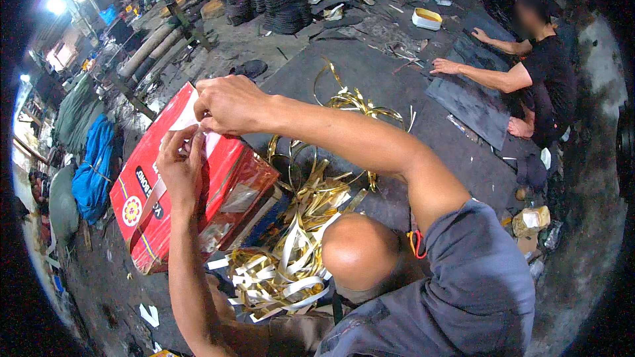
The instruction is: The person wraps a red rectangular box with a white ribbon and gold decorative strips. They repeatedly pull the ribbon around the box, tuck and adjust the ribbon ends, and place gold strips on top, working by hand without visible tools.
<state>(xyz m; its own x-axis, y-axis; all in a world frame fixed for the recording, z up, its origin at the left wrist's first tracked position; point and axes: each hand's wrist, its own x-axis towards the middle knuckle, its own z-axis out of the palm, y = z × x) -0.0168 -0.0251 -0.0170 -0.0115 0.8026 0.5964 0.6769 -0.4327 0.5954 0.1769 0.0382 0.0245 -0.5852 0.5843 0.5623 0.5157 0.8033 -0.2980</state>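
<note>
A red cardboard box [147,178] with printed sides stands at the left, tilted in the view. Over its top edge my hands meet. My right hand [228,104] has its fingers pinched together beside a white patch [188,118] on the box. Just below, my left hand [180,166] is closed too, thumb and fingertips brought close to the right fingers. What either pinch holds is too small or hidden to tell. A narrow brownish strip [141,223] runs up the box face toward my left hand. Clear tape [239,197] covers part of the box's near side.
Loose gold and white strips [291,258] heap between the box and my knee [360,251]. A person [546,66] sits at the right with hands on a dark sheet [473,109]. Stacked black pieces [281,3] and a yellow-white tub [427,18] lie farther off. A blue bundle [94,172] lies left.
</note>
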